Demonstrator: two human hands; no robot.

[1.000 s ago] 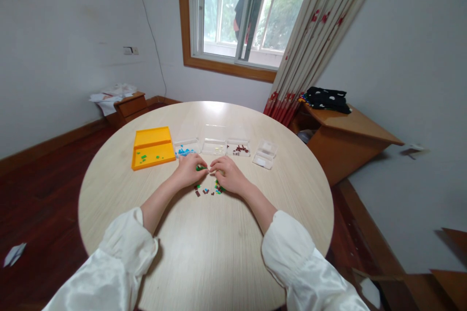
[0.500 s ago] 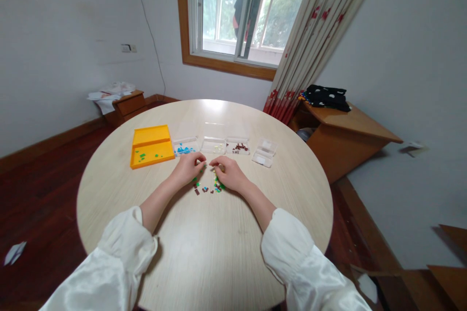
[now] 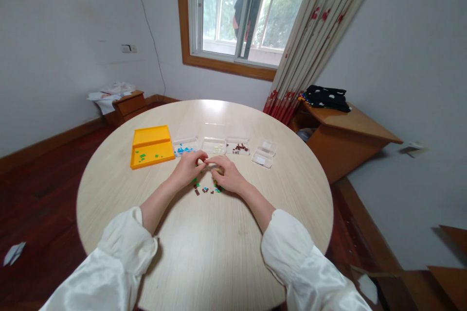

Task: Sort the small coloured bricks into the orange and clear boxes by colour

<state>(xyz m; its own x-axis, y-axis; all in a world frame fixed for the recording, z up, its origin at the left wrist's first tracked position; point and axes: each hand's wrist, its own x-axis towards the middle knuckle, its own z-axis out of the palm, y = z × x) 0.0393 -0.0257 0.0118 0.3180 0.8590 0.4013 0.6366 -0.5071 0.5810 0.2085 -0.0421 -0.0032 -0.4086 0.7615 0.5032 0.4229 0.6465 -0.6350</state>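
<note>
White satin sleeves [image 3: 310, 248] nearest, over a round pale table [image 3: 207, 243]. Next, small bricks [image 3: 197, 192], brown, green and blue, loose on it, just short of and partly under left hand [image 3: 188, 169] and right hand [image 3: 229, 173]. Curled narrow, fingertips meeting or nearly so; impossible to say whether pinching one. Farther, yellow box [image 3: 151, 134] with green pieces [image 3: 142, 156], beside clear trays [image 3: 208, 146].

From where I stand, I can make out no readable word, label, brand, number or sign anywhere here.
</note>
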